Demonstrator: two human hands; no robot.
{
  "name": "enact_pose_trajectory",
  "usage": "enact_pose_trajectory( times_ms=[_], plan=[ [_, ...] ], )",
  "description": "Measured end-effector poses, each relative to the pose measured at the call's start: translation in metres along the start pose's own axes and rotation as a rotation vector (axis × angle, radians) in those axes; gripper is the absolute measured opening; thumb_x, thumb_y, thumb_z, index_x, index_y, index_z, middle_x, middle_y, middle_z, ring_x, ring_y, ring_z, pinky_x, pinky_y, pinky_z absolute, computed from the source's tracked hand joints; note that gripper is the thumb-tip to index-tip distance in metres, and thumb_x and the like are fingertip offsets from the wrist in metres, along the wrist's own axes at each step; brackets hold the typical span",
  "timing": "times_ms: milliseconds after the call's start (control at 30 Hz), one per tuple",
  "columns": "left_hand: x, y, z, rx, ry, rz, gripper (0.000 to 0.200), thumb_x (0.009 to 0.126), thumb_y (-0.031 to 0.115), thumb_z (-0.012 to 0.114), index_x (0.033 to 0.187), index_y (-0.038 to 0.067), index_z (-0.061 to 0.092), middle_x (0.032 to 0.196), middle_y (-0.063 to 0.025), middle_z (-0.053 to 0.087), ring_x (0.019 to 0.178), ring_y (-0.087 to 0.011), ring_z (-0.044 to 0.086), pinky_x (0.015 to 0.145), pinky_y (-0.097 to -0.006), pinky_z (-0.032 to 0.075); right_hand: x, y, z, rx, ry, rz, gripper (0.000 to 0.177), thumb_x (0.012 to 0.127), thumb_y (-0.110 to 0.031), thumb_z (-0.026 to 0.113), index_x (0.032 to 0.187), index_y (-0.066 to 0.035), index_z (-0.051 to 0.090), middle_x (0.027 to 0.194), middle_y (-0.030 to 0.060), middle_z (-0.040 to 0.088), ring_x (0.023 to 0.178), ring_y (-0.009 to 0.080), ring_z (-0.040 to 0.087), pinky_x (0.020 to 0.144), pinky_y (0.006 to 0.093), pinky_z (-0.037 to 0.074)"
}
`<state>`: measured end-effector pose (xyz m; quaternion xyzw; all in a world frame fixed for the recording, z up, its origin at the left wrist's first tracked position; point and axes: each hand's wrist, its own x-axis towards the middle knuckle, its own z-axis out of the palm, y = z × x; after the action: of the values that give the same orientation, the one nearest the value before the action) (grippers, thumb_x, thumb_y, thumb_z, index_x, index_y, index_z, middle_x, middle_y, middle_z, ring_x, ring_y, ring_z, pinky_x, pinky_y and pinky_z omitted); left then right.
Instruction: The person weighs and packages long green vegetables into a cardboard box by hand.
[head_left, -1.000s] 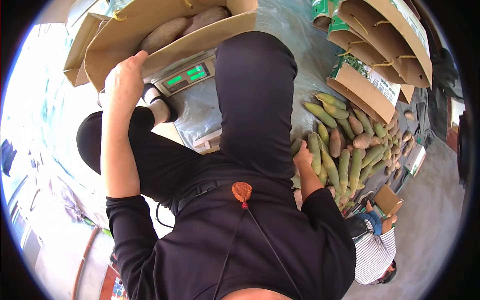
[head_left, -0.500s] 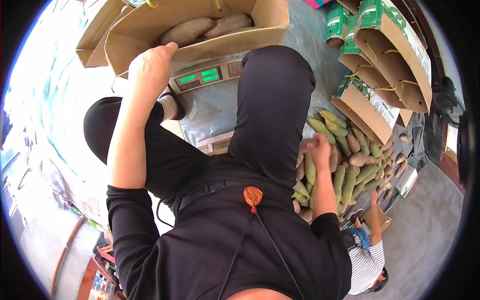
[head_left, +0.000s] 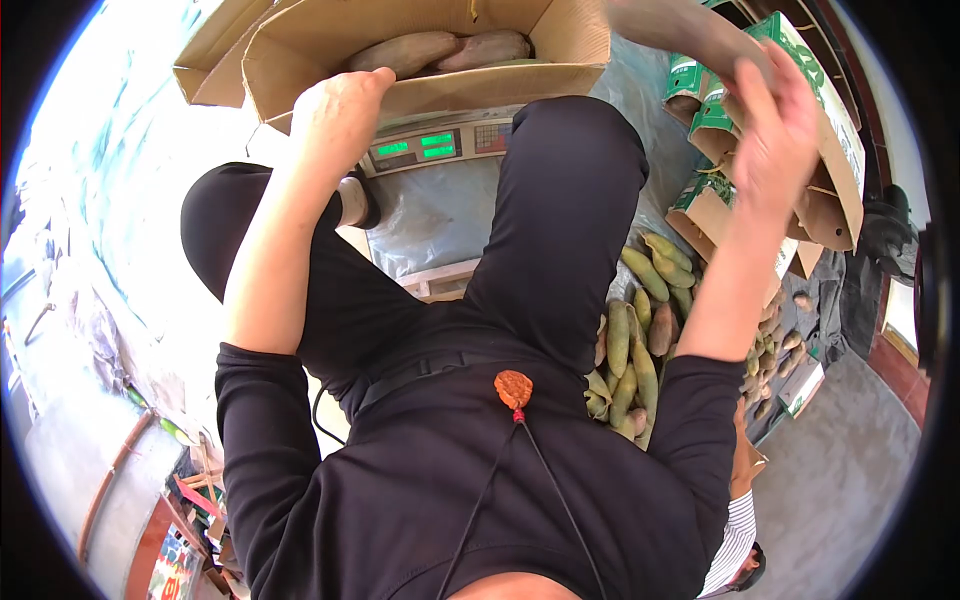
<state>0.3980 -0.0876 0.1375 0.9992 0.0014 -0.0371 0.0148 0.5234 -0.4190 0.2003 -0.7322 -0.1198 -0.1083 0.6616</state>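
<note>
My left hand (head_left: 335, 122) is closed on the near rim of an open cardboard box (head_left: 490, 88). Inside the box lie long brownish-pink root vegetables (head_left: 405, 53), and a bit of green shows beside them. My right hand (head_left: 775, 145) is raised at the upper right, fingers wrapped round another long reddish-brown root vegetable (head_left: 690, 32). Its far end reaches towards the box's right side and is slightly blurred. Under the box is a weighing scale (head_left: 428, 148) with lit green digits.
A pile of green and reddish root vegetables (head_left: 630, 350) lies by my right thigh. Green-and-white cartons (head_left: 715, 120) with rope handles are stacked at the right. Another person in a striped shirt (head_left: 738, 535) is partly visible at the lower right. A black fan (head_left: 890, 235) stands at the far right.
My right hand has come up from the pile to the upper right with a long root vegetable in it. My left hand stays on the box rim. The view has shifted slightly.
</note>
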Motion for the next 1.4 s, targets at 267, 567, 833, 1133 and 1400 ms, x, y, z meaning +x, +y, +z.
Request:
enact_pose_trajectory(
  times_ms=[267,567,833,1133,1400],
  plan=[
    [-0.004,-0.005,0.002,-0.077,0.048,0.039,0.010,0.082,0.010,0.062,0.088,0.004,0.057,0.080,-0.0144,0.065,0.082,-0.0333,0.064,0.070,-0.0425,0.051,-0.014,0.065,0.032,-0.157,-0.187,0.168,0.034,0.087,-0.011,0.066,0.119,0.000,0.058,0.118,0.0086,0.061,0.104,0.0162,0.059,0.087,0.0307,0.049],
    [-0.003,0.001,-0.012,-0.148,-0.019,-0.050,0.030,0.086,0.022,0.061,0.112,0.009,0.059,0.103,-0.0107,0.066,0.097,-0.0327,0.061,0.084,-0.0405,0.049,-0.123,0.144,-0.065,-0.228,0.042,0.552,0.028,0.087,-0.009,0.064,0.114,-0.002,0.061,0.107,0.0042,0.064,0.092,0.0103,0.059,0.075,0.0239,0.048],
    [-0.002,0.002,-0.010,-0.147,-0.025,-0.047,0.030,0.086,0.023,0.061,0.112,0.009,0.059,0.103,-0.0110,0.066,0.096,-0.0321,0.062,0.084,-0.0400,0.049,-0.184,0.176,-0.080,-0.243,0.042,0.736,0.025,0.086,-0.009,0.064,0.110,-0.002,0.062,0.096,0.0012,0.065,0.082,0.0078,0.058,0.069,0.0228,0.046],
    [-0.003,-0.001,-0.008,-0.151,0.001,-0.047,0.030,0.085,0.024,0.063,0.110,0.009,0.060,0.102,-0.0104,0.066,0.094,-0.0317,0.062,0.081,-0.0407,0.049,-0.216,0.221,-0.080,-0.162,-0.031,0.723,0.024,0.085,-0.009,0.064,0.108,-0.003,0.064,0.095,0.0030,0.066,0.084,0.0114,0.060,0.073,0.0253,0.048],
    [0.001,-0.015,0.007,-0.218,-0.033,-0.053,0.031,0.085,0.024,0.061,0.113,0.011,0.060,0.106,-0.0115,0.065,0.098,-0.0331,0.061,0.082,-0.0410,0.049,-0.328,0.251,-0.101,-1.021,-0.432,0.668,0.036,0.075,-0.019,0.069,0.109,-0.009,0.062,0.103,0.0150,0.065,0.099,0.0322,0.061,0.089,0.0399,0.048]
  ],
)
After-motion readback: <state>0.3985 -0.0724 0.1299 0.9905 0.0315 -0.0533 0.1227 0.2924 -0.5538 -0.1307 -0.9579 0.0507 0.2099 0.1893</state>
